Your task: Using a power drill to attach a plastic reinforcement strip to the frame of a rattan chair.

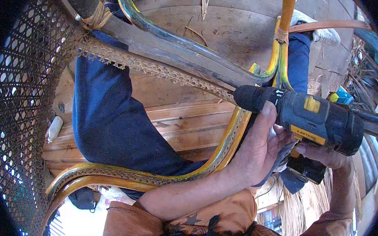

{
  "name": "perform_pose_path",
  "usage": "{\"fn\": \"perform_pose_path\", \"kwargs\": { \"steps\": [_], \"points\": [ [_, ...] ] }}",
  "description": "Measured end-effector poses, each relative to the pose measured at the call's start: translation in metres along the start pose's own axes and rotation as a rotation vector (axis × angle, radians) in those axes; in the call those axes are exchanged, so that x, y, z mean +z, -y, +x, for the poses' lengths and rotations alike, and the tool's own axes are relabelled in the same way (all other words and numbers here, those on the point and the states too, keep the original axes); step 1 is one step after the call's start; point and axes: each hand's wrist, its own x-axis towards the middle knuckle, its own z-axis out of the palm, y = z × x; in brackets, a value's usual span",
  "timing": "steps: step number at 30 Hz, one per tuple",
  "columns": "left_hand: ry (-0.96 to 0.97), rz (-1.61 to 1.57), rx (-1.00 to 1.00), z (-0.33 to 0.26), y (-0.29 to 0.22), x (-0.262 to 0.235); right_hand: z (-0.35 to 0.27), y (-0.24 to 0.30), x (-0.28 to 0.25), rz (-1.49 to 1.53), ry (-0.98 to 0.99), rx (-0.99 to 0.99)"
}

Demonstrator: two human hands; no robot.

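A black and yellow cordless drill [319, 115] lies sideways in front of me, its chuck pointing left. The handle is gripped by my right hand [327, 156], the fingers wrapped round it below the body. My left hand [256, 154] is closed against the drill's underside, with the thumb up beside the chuck. Some grey, crumpled material [284, 156] shows next to its fingers. At the chuck's tip is the joint of a rattan furniture frame [236, 121], where a braided strip [157, 72] runs along a rail. Any bit in the chuck is too small to make out.
Woven cane mesh [21, 107] rises on the left. Curved yellow-green rattan poles [160, 27] cross in front, over my blue-trousered leg [106, 121]. A white bottle [55, 128] lies on wooden boards [189, 118]. Loose fibres [298, 211] hang at the lower right.
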Motion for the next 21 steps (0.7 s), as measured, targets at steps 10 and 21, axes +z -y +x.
{"fn": "perform_pose_path", "kwargs": {
  "steps": [10, 21],
  "points": [
    [0.160, -0.057, 0.005, 0.006, -0.003, -0.002, 0.009, 0.006, -0.006, -0.192, 0.006, 0.006],
    [0.128, -0.028, 0.028, 0.007, -0.005, 0.001, 0.014, 0.004, -0.014, -0.579, 0.083, -0.357]
  ]
}}
